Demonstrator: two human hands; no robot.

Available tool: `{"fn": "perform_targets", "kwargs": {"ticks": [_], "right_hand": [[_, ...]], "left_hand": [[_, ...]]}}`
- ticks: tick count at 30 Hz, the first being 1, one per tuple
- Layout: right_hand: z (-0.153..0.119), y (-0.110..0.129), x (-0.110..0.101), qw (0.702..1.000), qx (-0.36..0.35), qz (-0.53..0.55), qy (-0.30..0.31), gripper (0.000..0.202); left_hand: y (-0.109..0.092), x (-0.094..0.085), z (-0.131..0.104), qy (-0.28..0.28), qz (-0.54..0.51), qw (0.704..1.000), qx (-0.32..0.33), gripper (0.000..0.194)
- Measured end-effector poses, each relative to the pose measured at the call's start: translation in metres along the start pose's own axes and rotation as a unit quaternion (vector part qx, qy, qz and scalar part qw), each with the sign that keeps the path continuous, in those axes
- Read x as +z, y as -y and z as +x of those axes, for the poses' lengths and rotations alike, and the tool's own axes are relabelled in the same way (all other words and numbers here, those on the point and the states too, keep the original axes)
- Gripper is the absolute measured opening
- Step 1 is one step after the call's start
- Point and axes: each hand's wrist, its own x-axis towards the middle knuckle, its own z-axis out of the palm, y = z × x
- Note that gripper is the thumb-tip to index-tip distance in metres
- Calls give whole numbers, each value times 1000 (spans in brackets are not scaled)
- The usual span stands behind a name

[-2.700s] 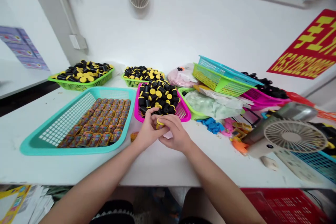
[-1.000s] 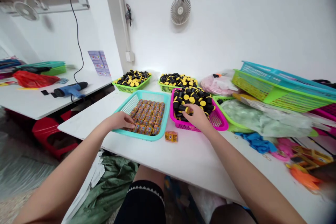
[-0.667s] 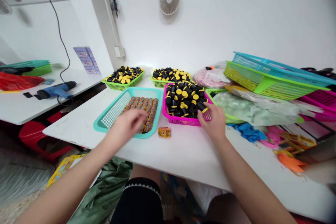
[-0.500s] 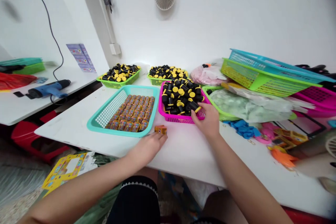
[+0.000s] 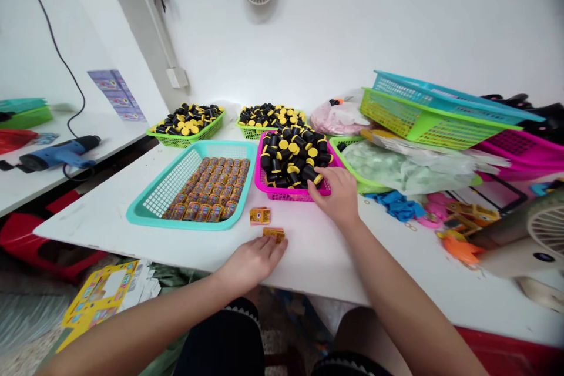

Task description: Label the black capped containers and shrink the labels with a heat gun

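Observation:
My left hand [image 5: 252, 263] is closed over a small orange printed label piece [image 5: 274, 232] near the table's front edge; its fingertips cover the lower part. A second orange printed piece [image 5: 259, 216] lies on the table just beyond. At the pink basket [image 5: 286, 194], my right hand [image 5: 338, 195] pinches a black cylinder with a yellow end [image 5: 311, 174] between thumb and fingers. Similar black-and-yellow cylinders [image 5: 288, 147] are heaped in that basket. To its left, the turquoise basket [image 5: 145, 218] holds rows of cylinders wrapped in orange printed labels [image 5: 211, 188].
Two green baskets [image 5: 176, 140] of black-and-yellow cylinders stand behind. On the right are stacked baskets [image 5: 423, 120], a plastic bag [image 5: 396, 167], blue scraps [image 5: 399, 205] and a beige fan [image 5: 524, 247]. A blue heat gun [image 5: 57, 154] lies on the left table.
My left hand has drawn one orange label piece nearer the front edge, leaving another behind it. My right hand stays at the pink basket. The view has shifted slightly right.

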Motion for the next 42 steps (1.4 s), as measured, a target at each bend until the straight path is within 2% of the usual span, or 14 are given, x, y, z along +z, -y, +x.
{"fn": "perform_targets", "kwargs": {"ticks": [3,6,9,11,13,16,19,21,23,26,30,36,39,42], "right_hand": [[-1,0,1,1000,-4,11,-2,29],[1,2,-1,1000,0,19,-14,27],[4,6,-5,997,11,61,-37,30],[6,8,-7,992,40,111,-47,34],[7,8,-6,977,93,181,-68,41],[8,5,-3,931,179,303,-97,43],[11,-2,-4,877,241,409,-80,40],[12,-5,-7,847,272,455,-51,40],[13,-6,-9,826,290,483,-17,41],[12,-3,-11,804,292,517,34,41],[8,3,-11,772,289,559,86,31],[7,8,-12,773,285,552,128,30],[10,13,-16,795,271,520,153,32],[11,17,-19,818,228,499,172,34]], "left_hand": [[3,2,7,-10,-101,993,-63,45],[12,1,16,-61,-228,964,-121,39],[15,-9,28,-132,-297,937,-129,36],[13,-21,41,-155,-311,930,-121,38],[11,-32,59,-161,-342,920,-105,30],[16,-40,89,-183,-408,887,-117,6],[26,-34,109,-193,-420,870,-172,19],[34,-26,112,-193,-409,871,-195,25],[39,-18,108,-193,-392,879,-188,33],[42,-12,100,-172,-377,895,-166,56],[43,-11,97,-166,-385,891,-176,68],[45,-11,95,-198,-400,882,-154,63],[46,-11,95,-209,-409,875,-152,62],[43,-10,96,-218,-432,864,-141,70]]}}
